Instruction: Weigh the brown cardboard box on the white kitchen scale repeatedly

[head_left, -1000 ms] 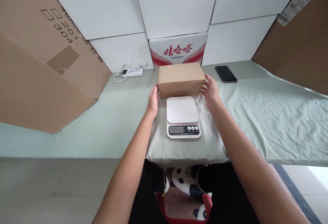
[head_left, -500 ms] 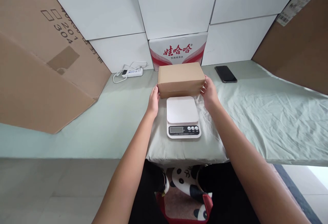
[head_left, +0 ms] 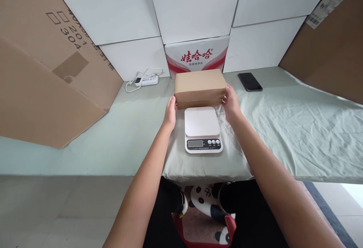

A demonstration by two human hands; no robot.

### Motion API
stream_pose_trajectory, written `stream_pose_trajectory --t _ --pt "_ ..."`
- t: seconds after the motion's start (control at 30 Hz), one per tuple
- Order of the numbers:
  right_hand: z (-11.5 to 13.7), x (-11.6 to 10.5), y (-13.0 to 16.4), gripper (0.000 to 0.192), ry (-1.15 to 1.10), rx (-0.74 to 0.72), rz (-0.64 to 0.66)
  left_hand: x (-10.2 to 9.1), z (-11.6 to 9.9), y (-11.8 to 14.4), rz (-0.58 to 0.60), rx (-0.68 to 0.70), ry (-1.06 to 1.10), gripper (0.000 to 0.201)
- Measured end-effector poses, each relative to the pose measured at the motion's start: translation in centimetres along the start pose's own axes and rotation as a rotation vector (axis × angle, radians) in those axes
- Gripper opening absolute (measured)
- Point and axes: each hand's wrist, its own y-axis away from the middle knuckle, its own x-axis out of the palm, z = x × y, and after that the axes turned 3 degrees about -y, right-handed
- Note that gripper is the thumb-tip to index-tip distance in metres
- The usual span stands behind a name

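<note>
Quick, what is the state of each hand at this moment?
Left hand: open, flat against the left end of the cardboard box.
Right hand: open, pressed against the right end of the same box.

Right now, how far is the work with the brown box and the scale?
Early stage. Both hands are at the brown box: left hand at its left end, right hand at its right end. The box sits on the cloth behind the scale, whose platform is bare. Nothing weighed yet.
</note>
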Motion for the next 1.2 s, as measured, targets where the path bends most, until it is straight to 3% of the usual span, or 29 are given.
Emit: stream_pose_trajectory --t 0.43,1.07,1.2 --pt "-0.5 -0.3 -0.6 0.050 -0.015 0.009 0.000 0.1 -0.2 0.1 -0.006 -0.018 0.014 0.056" --pt "-0.4 -0.2 -0.3 0.055 -0.002 0.008 0.013 -0.1 0.2 -0.1 -0.012 0.013 0.032 0.054" --pt "0.2 -1.0 -1.1 0.064 -0.011 0.021 -0.106 -0.4 0.1 -0.1 -0.016 0.002 0.017 0.057"
